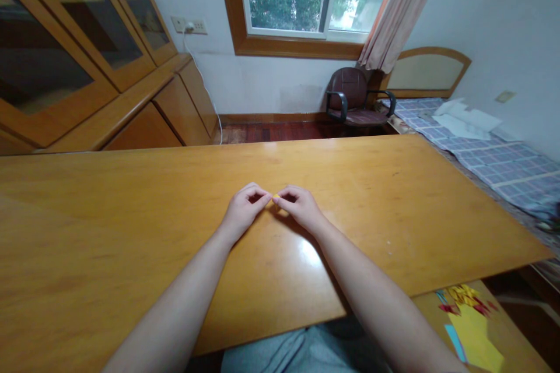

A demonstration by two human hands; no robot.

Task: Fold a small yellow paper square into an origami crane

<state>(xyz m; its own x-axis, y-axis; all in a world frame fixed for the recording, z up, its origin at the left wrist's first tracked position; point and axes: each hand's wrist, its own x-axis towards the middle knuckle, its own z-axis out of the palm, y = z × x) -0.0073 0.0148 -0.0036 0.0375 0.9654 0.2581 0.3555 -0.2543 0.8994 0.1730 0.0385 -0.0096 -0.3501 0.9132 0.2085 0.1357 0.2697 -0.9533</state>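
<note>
My left hand [244,207] and my right hand [298,205] meet at the middle of a wooden table [131,210], fingers curled and pinched together. Between the fingertips sits a tiny yellow piece, probably folded paper [275,197]. Both hands pinch it from either side, just above or on the tabletop. Most of the piece is hidden by my fingers.
Coloured paper sheets and small folded pieces [470,315] lie on a lower surface at the bottom right. A dark armchair [356,99] stands beyond the table under the window. A bed [494,151] runs along the right, wooden cabinets [96,70] along the left.
</note>
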